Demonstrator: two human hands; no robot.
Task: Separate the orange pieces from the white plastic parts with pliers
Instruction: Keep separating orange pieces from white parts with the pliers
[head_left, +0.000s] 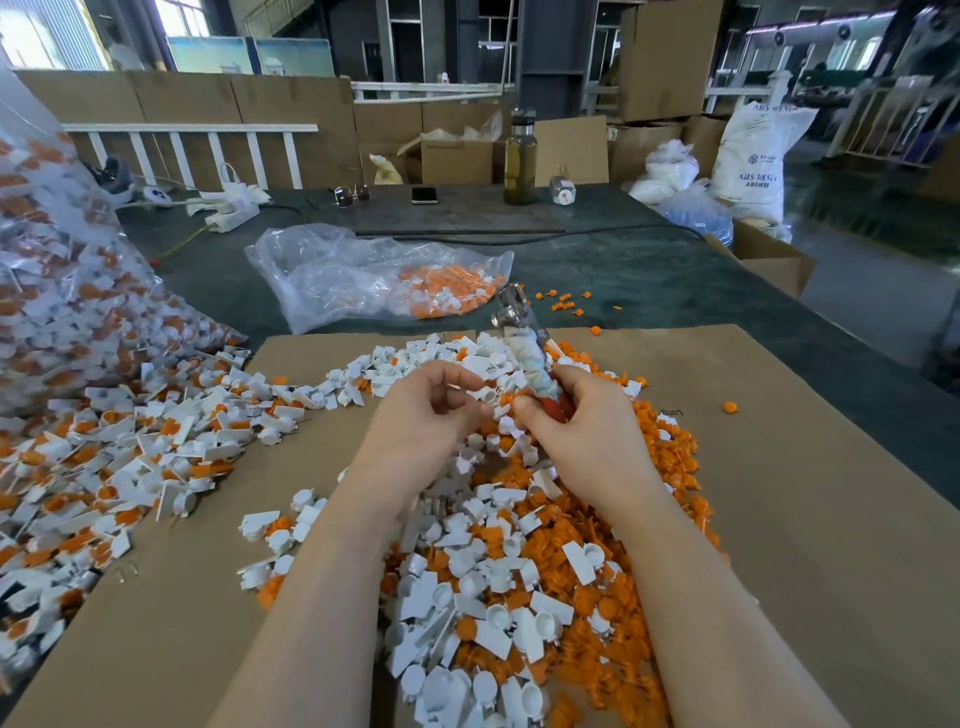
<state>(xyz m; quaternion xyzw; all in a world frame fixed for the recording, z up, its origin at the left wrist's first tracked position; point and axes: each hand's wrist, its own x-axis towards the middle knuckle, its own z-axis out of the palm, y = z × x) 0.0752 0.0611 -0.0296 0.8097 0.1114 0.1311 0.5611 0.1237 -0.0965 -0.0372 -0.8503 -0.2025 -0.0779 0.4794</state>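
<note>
Clear crinkled bag (363, 270), far side of worktop (649, 270): orange and white parts inside. Larger clear sack (57, 291), left: same mix, spilling out. Brown cardboard sheet (805, 467): heap of white plastic parts (493, 623) and ribbed orange pieces (597, 613). Right hand (587, 436) grip closed round cloth-wrapped, red-handled pliers (524, 343), metal head up. Left hand (426, 415) curled, fingertips pinching a small white part.
</note>
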